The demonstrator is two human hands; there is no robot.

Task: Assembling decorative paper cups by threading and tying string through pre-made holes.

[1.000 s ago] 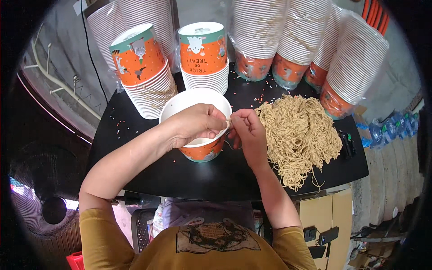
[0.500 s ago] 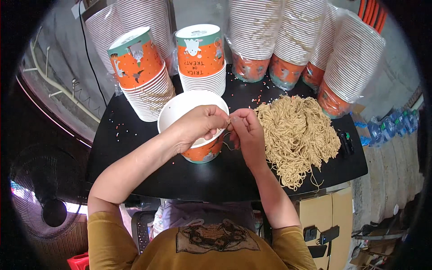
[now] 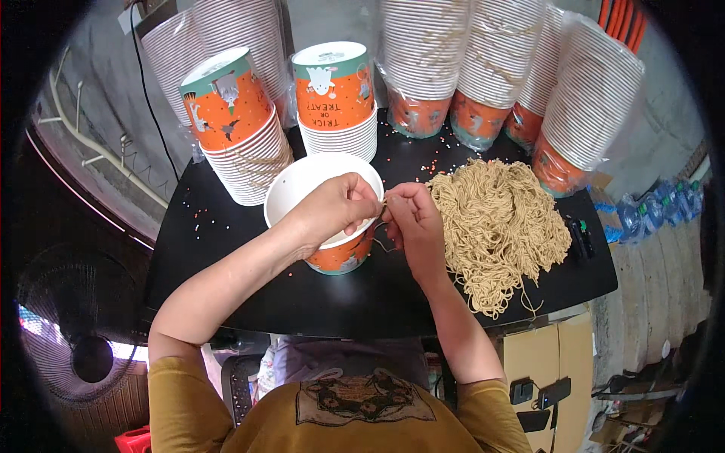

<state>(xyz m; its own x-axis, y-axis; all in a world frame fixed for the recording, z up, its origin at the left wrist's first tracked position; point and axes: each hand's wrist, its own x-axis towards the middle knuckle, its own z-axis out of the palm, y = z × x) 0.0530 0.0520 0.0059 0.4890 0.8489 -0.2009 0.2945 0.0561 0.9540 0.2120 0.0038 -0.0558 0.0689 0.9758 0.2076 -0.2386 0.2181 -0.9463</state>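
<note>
A white paper bucket [image 3: 291,189] with an orange and green outside stands upright in front of me. My left hand [image 3: 340,204] reaches over its mouth, fingers pinched at the right side of the rim. Just to the right, my right hand [image 3: 415,225] pinches close against the left fingertips. Between them is a thin tan cord [image 3: 384,246], whose loose end curls below beside the bucket. The fingers hide how it meets the rim. Right of my right hand lies a large heap of tan cords [image 3: 502,226].
Upside-down bucket stacks stand at the back left [image 3: 234,124] and back centre [image 3: 336,98]. Plastic-wrapped stacks [image 3: 423,60] line the back right. Small pellets dot the black table [image 3: 377,302]. A dark tool [image 3: 581,238] lies by its right edge; a fan [image 3: 91,355] stands left.
Both hands stay at the bucket's right rim, with only slight finger movement. The left wrist has lifted a little; the bucket and cord heap look unmoved.
</note>
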